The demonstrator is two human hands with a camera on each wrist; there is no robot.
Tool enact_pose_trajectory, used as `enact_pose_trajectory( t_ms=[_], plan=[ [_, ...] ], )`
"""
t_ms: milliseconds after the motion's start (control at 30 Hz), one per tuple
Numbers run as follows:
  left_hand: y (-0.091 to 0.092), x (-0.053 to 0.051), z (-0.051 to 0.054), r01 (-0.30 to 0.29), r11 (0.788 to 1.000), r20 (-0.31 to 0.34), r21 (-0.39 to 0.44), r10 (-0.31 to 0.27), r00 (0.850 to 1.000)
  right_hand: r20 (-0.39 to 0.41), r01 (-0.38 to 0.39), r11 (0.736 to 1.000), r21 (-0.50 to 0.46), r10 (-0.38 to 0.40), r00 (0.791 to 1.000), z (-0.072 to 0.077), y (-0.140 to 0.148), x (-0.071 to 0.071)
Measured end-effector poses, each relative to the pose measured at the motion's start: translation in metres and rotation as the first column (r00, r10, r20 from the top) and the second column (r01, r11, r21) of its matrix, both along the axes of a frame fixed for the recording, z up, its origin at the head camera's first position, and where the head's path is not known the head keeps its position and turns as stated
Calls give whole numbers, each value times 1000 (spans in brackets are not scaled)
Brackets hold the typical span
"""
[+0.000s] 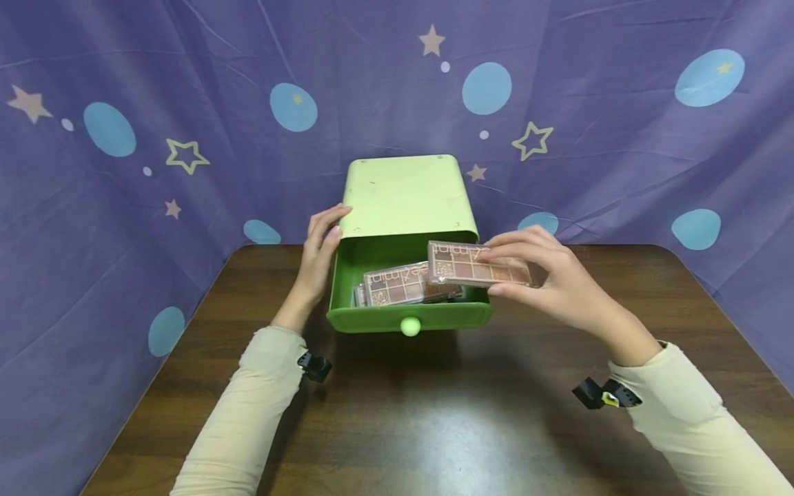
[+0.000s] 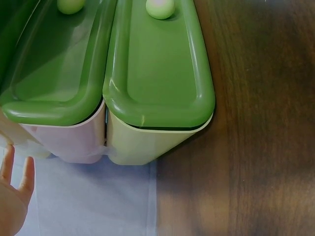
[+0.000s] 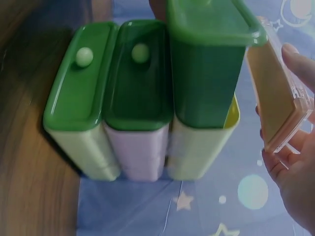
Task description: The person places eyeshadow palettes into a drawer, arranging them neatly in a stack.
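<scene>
A small drawer unit with a pale yellow-green top (image 1: 403, 196) stands on the table, its green top drawer (image 1: 360, 318) pulled out toward me. My left hand (image 1: 316, 258) rests against the unit's left side, fingers extended; part of it also shows at the edge of the left wrist view. Between thumb and fingers, my right hand (image 1: 555, 272) pinches an eyeshadow palette (image 1: 459, 267) with a clear lid, above the drawer's right side. Its peach-coloured side (image 3: 270, 96) faces the right wrist camera. Inside the drawer lie more eyeshadow palettes (image 1: 393, 284), partly covered by the held one.
Below the pulled-out drawer, two more green drawer fronts (image 3: 81, 88) with round knobs are closed. The brown wooden table (image 1: 397, 420) extends in front and to both sides. A purple curtain (image 1: 384, 62) with stars and blue ovals hangs close behind the unit.
</scene>
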State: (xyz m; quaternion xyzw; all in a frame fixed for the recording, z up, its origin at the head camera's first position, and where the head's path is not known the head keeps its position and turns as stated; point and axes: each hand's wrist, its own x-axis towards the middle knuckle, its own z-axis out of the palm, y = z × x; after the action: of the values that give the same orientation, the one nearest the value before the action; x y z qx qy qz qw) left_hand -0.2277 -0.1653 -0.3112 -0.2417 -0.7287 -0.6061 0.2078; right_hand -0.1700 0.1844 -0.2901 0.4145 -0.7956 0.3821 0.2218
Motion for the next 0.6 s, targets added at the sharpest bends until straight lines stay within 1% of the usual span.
enact_pose_trajectory(
  t_ms=[167, 333, 600],
  plan=[
    [0, 0, 0, 0, 1000, -2, 2, 0, 1000, 26, -20, 999, 40, 19, 999, 4, -16, -3],
    [0, -1, 0, -1, 1000, -7, 13, 1, 1000, 87, -24, 997, 72, 18, 996, 6, -30, -7],
    [1, -1, -2, 3, 1000, -10, 18, -3, 1000, 147, -99, 988, 117, 82, 986, 10, -49, -13]
  ],
)
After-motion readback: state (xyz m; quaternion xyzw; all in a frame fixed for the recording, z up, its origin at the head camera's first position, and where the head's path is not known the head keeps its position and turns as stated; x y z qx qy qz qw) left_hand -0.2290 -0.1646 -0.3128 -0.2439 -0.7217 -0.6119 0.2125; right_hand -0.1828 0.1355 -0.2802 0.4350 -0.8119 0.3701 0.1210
